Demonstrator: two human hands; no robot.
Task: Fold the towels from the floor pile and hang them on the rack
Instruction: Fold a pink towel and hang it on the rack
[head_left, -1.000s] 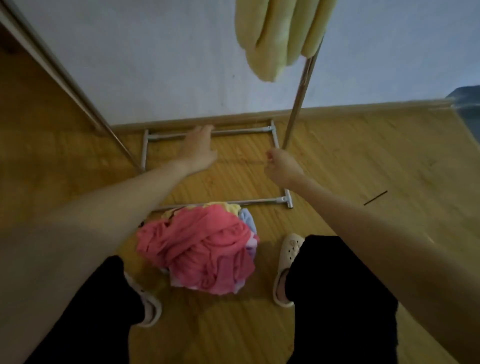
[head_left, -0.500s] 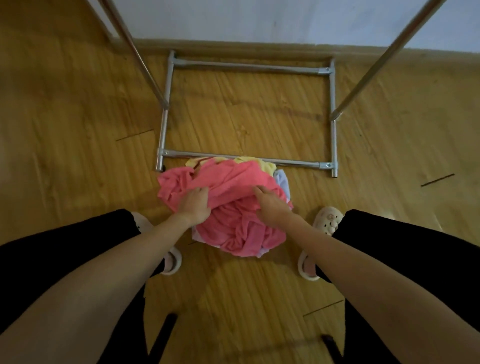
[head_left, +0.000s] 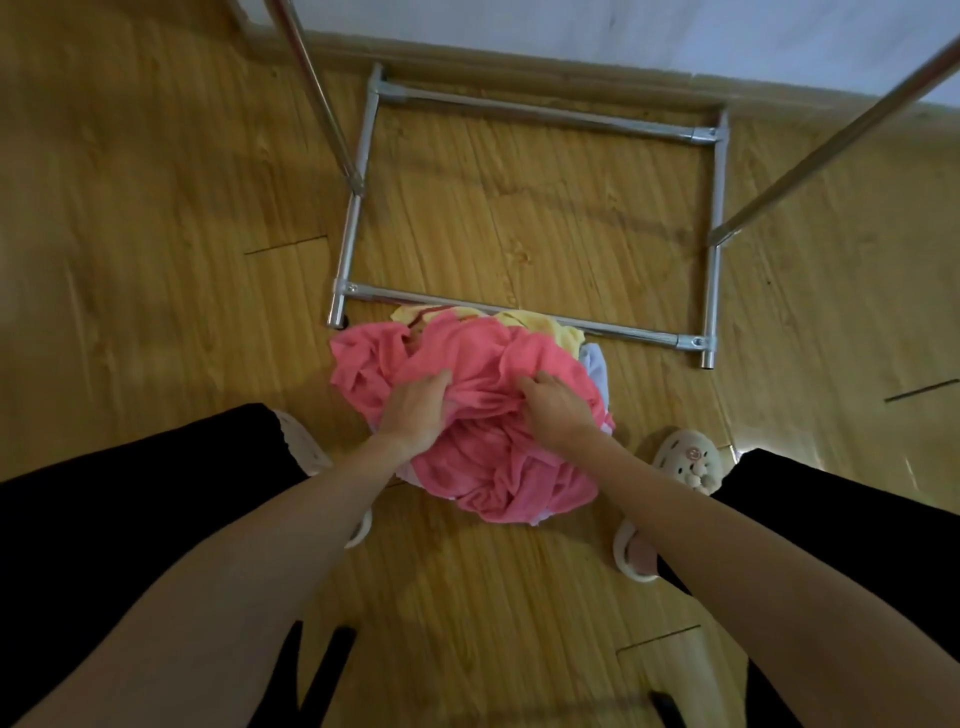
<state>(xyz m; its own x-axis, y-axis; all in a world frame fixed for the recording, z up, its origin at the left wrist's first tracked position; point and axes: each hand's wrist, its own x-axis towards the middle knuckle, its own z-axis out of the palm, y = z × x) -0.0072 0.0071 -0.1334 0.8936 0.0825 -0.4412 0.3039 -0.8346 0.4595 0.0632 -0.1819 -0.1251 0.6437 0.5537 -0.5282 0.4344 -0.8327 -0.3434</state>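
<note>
Left hand (head_left: 415, 410) and right hand (head_left: 558, 410) grip crumpled pink towel (head_left: 498, 457).

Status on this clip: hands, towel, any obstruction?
Left hand and right hand both gripping pink towel atop floor pile. Rack base just beyond pile. Nothing blocking.

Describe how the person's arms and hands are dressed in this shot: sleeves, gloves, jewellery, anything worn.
Both arms are bare from the frame edge down to the wrists: no sleeves show. The left hand and right hand wear no gloves, and no rings, watch or bracelets can be seen. Lower down, the person wears black legwear and pale perforated clogs.
</note>
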